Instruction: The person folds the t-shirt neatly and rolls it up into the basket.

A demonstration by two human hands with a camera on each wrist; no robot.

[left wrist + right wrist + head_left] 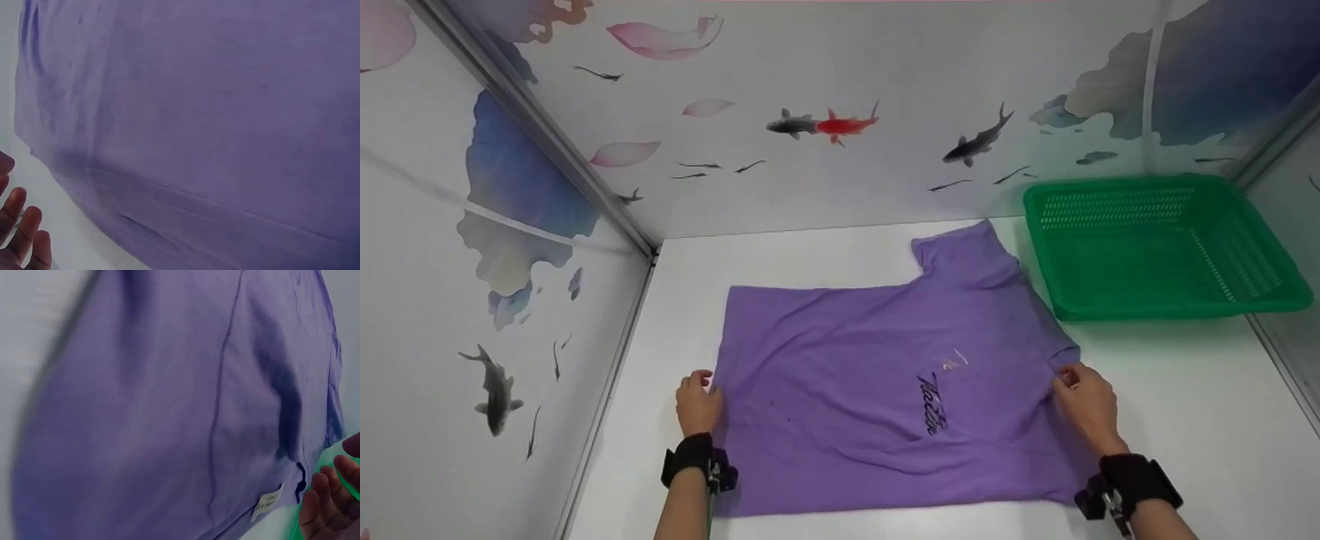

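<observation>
A purple T-shirt [825, 390] with dark script lettering lies spread sideways on the white table, its surface wrinkled. One sleeve [967, 259] sticks out towards the back wall. At the shirt's left edge is my left hand [699, 405]; in the left wrist view its loosely bent fingers [25, 236] stand apart from the cloth. My right hand [1087, 405] is beside the neckline on the right. The right wrist view shows its fingers [326, 495] slightly bent, with no cloth visible between them and the thumb. A pale label [267, 502] shows near the collar there.
A green plastic basket [1050, 300] with perforated sides stands at the back right, close to the shirt. Walls printed with fish and petals enclose the white table [675, 300] at the back and sides. Each wrist wears a black strap [1144, 480] with a small camera.
</observation>
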